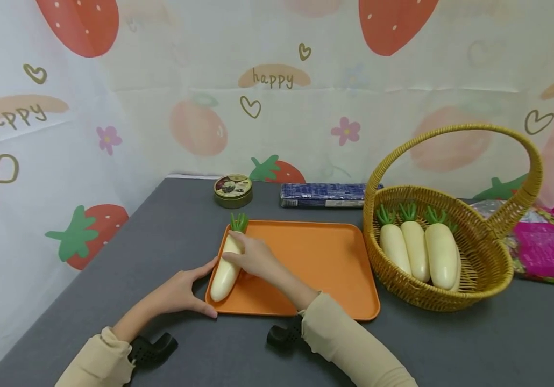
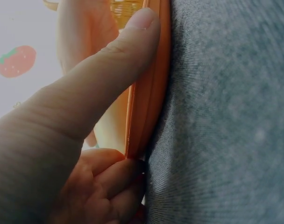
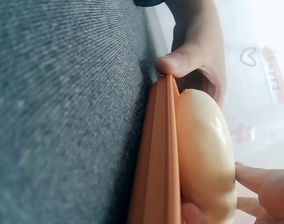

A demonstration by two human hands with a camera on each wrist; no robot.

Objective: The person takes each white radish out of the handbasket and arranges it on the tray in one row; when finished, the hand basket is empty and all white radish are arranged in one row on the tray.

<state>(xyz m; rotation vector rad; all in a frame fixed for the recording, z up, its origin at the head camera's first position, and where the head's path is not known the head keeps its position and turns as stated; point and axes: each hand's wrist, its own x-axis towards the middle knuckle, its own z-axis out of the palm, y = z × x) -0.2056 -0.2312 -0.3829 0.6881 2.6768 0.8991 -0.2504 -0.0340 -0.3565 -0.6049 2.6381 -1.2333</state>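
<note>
The right hand (image 1: 253, 258) held a white radish (image 1: 225, 277) between its thumb and bent fingers, reaching over the vegetable from its right side. The radish was a smooth, slightly glossy tapered cylinder with a blunt, rounded end toward the person, and a tuft of stubby green leaves (image 1: 239, 222) stood out just beyond the fingertips. It lay lengthwise under the hand, along the left side of an orange tray (image 1: 315, 263), a shallow rectangle with rounded corners, a matte surface and a thin raised rim.

The left hand (image 1: 180, 293), to the left of the right one, gripped the tray's near left corner, its thumb against the near edge and its fingers at the left side. Both wrists emerged from cream sleeves (image 1: 356, 346) with soft folds. Beneath the hands, the table covering (image 1: 127, 279) was grey fabric, finely ribbed in the wrist views.

Beyond the hands sat a squat round tin (image 1: 233, 192) with a printed lid and, to its right, a long, flat blue package (image 1: 322, 195) with a shiny wrapper. Well to the right of the right hand stood a golden woven basket (image 1: 403, 293) with a tall arched handle; more white radishes (image 1: 417, 250) lay side by side in it, leaves pointing away from the person. Farther right was a crinkled, glossy pink bag (image 1: 550, 244).
</note>
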